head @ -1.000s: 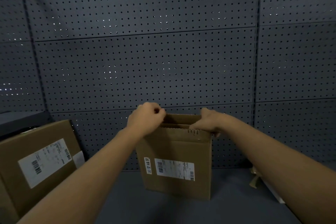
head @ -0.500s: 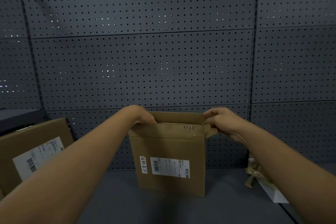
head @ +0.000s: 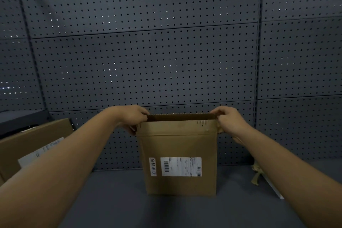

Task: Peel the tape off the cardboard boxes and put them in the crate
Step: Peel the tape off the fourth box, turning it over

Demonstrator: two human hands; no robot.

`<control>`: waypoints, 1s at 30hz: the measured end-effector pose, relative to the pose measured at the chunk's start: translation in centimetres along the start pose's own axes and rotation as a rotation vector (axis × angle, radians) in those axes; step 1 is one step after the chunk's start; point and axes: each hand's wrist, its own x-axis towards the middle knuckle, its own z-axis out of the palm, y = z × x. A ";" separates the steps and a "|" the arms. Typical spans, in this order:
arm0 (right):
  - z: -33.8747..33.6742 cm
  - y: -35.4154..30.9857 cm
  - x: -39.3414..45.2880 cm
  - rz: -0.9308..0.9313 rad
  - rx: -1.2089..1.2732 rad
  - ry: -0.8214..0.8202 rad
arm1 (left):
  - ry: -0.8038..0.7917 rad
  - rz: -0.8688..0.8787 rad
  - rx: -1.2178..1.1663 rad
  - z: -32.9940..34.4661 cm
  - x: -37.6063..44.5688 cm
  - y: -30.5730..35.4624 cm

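A cardboard box [head: 178, 159] is seen upright on the dark grey worktop [head: 118, 201], near the middle of the view, its printed face turned toward the camera. A white shipping label [head: 181, 166] with barcodes is fixed low on that face; a narrow sticker [head: 152, 166] with printed characters sits just beside it on the left.

The box top is open, and a dark inner edge is visible between the two hands. The left hand [head: 132, 118] is placed at the upper left corner of the box. Its fingers [head: 142, 114] are curled over the top edge there and the corner is gripped. The right hand [head: 229, 120] is placed at the upper right corner, its fingers [head: 217, 114] bent round the rim, with a small side flap pinched under the hand. The box is thus held between both hands, each set of fingers touching the rim at opposite ends; the face below is left untouched.

A second cardboard box [head: 35, 146] is noted at the left edge, partly hidden by the left forearm, a pale label on it. At the right, well apart from the held box, crumpled brown tape [head: 257, 175] lies against a white flat object [head: 272, 186]; what that object is cannot be told. A perforated grey panel wall [head: 148, 61] fills the background.
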 end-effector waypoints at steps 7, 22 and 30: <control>0.3 0.8 0.0 0.025 0.047 0.043 | 0.127 0.130 -0.372 2.3 -0.6 -3.6; -1.1 1.5 -1.3 -0.018 0.171 0.147 | 0.314 0.449 -0.623 8.9 -1.5 -2.5; -1.1 3.9 -2.3 -0.057 -0.026 0.167 | 0.456 0.646 -0.347 8.6 -5.0 0.9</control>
